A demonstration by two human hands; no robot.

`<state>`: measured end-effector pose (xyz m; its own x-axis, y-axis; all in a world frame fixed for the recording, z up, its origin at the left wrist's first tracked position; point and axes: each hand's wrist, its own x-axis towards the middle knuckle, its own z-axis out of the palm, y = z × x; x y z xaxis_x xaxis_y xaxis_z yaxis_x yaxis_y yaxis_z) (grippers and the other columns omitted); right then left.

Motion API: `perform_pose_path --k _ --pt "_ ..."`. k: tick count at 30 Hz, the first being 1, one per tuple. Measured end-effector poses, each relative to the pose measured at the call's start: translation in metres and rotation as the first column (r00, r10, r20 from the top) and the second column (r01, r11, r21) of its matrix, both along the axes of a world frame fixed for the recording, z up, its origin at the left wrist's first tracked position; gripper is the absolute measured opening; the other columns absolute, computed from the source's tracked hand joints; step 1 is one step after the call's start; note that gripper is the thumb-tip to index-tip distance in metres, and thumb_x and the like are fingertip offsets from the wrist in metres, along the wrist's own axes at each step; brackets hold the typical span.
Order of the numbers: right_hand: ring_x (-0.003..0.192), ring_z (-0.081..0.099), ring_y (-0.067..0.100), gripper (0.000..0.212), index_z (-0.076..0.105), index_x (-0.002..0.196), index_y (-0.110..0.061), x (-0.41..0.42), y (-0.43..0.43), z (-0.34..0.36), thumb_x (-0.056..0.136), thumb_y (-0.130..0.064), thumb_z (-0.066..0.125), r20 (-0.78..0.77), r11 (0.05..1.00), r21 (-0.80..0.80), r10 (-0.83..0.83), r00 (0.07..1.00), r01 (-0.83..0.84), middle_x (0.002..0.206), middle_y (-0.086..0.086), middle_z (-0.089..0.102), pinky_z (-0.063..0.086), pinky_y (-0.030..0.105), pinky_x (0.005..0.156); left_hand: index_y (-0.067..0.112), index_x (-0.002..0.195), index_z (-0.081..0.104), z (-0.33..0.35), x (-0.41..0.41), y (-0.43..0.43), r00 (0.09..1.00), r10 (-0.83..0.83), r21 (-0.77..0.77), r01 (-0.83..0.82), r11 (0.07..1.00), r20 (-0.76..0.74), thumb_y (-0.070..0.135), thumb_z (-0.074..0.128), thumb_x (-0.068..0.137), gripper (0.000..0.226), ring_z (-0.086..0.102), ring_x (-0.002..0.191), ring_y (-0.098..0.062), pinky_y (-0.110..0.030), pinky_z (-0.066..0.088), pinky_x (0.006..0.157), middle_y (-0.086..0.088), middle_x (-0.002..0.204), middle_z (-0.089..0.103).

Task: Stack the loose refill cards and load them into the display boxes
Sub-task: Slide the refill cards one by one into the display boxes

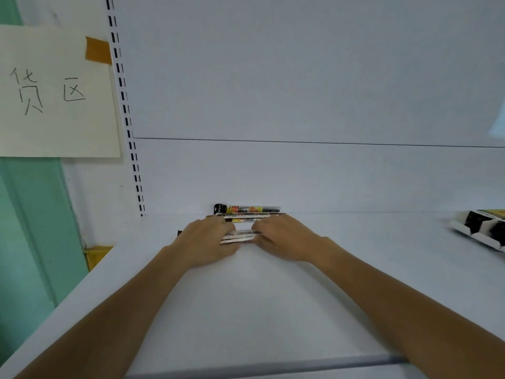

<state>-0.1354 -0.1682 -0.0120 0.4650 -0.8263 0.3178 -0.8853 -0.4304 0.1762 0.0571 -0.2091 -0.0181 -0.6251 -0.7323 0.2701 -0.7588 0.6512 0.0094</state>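
Together the left hand and the right hand gripped a stack of refill cards between them, fingers curled over its two ends, knuckles up, low on the white shelf. The stack's long axis ran side to side, from one hand to the other, thin edges facing the person. Just beyond the fingertips, loose cards lay lengthwise along the back wall. Well right of the right hand sat a display box.

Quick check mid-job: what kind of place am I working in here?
Probably a shop's stock area: a white retail shelf with a slotted upright, a handwritten paper sign taped beside it, and refill cards near a display box.
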Motion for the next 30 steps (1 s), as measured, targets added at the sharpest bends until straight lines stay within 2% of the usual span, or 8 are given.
perform_pose_path --k 4,8,10,14,17,21,26,30 --pt "0.105 0.055 0.018 0.031 0.051 0.12 -0.02 -0.013 0.01 0.002 0.096 -0.037 0.041 0.29 0.984 0.161 -0.118 0.95 0.073 0.118 -0.003 0.058 0.041 0.029 0.082 0.021 0.108 0.052 0.006 -0.005 0.007 1.0 0.011 -0.106 -0.01 0.994 0.007 0.037 0.038 0.096 0.025 0.054 0.1 -0.02 -0.03 0.037 0.07 0.002 0.11 0.057" --pt "0.111 0.051 0.012 0.044 0.044 0.131 -0.023 -0.035 0.021 0.007 0.095 -0.047 0.036 0.819 0.961 0.271 -0.263 0.509 0.06 0.123 -0.005 0.053 0.037 0.029 0.099 0.02 0.109 0.048 0.014 -0.009 0.012 0.998 0.067 -0.179 -0.069 0.981 -0.015 0.038 0.034 0.097 0.025 0.058 0.085 -0.025 -0.029 0.03 0.063 0.001 0.098 0.063" --pt "0.107 0.056 0.017 0.047 0.043 0.13 -0.022 -0.042 0.024 0.008 0.095 -0.051 0.032 0.881 0.943 0.328 -0.325 0.345 0.051 0.119 0.001 0.055 0.041 0.038 0.102 0.02 0.111 0.048 0.017 -0.016 0.016 0.998 0.049 -0.207 -0.053 0.977 -0.025 0.038 0.034 0.097 0.027 0.054 0.077 -0.025 -0.029 0.03 0.063 0.003 0.091 0.061" --pt "0.099 0.058 0.01 0.058 0.03 0.141 -0.016 -0.032 0.026 0.01 0.094 -0.051 0.036 0.907 0.941 0.338 -0.324 0.268 -0.007 0.12 0.01 0.055 0.041 0.039 0.104 0.018 0.111 0.046 0.024 -0.035 0.026 0.999 -0.014 -0.252 0.021 0.968 0.032 0.038 0.033 0.098 0.027 0.042 0.072 -0.022 -0.028 0.031 0.064 0.005 0.089 0.057" --pt "0.114 0.05 0.016 0.053 0.042 0.134 -0.011 -0.032 0.031 0.016 0.092 -0.043 0.049 0.859 0.947 0.304 -0.319 0.4 0.104 0.127 0.003 0.05 0.037 0.025 0.099 0.018 0.12 0.043 0.024 -0.044 0.03 0.998 -0.048 -0.181 0.054 0.982 0.037 0.037 0.034 0.097 0.03 0.056 0.09 -0.024 -0.034 0.045 0.074 0.002 0.11 0.06" --pt "0.094 0.054 0.014 0.029 0.064 0.105 -0.018 -0.048 0.04 0.014 0.083 -0.035 0.067 0.697 0.962 0.255 -0.254 0.671 0.1 0.106 0.003 0.059 0.04 0.019 0.078 0.023 0.125 0.041 0.025 -0.051 0.035 0.998 -0.058 -0.104 0.06 0.993 0.02 0.034 0.037 0.097 0.03 0.055 0.1 -0.018 -0.029 0.038 0.074 0.004 0.114 0.057" --pt "0.085 0.053 -0.001 0.02 0.069 0.097 -0.028 -0.062 0.048 0.01 0.084 -0.042 0.062 0.791 0.97 0.244 -0.21 0.574 0.019 0.095 -0.011 0.062 0.038 0.011 0.073 0.023 0.124 0.043 0.02 -0.068 0.038 0.994 -0.105 -0.142 0.106 0.984 0.011 0.036 0.035 0.097 0.032 0.054 0.105 -0.017 -0.031 0.042 0.08 0.004 0.116 0.056" --pt "0.081 0.051 -0.009 0.022 0.07 0.101 -0.024 -0.085 0.054 0.009 0.09 -0.037 0.055 0.726 0.971 0.237 -0.19 0.661 0.019 0.082 -0.024 0.057 0.035 0.008 0.072 0.024 0.127 0.041 0.019 -0.092 0.045 0.992 -0.124 -0.145 0.123 0.982 0.001 0.037 0.035 0.097 0.034 0.053 0.106 -0.016 -0.031 0.043 0.081 0.004 0.117 0.054"
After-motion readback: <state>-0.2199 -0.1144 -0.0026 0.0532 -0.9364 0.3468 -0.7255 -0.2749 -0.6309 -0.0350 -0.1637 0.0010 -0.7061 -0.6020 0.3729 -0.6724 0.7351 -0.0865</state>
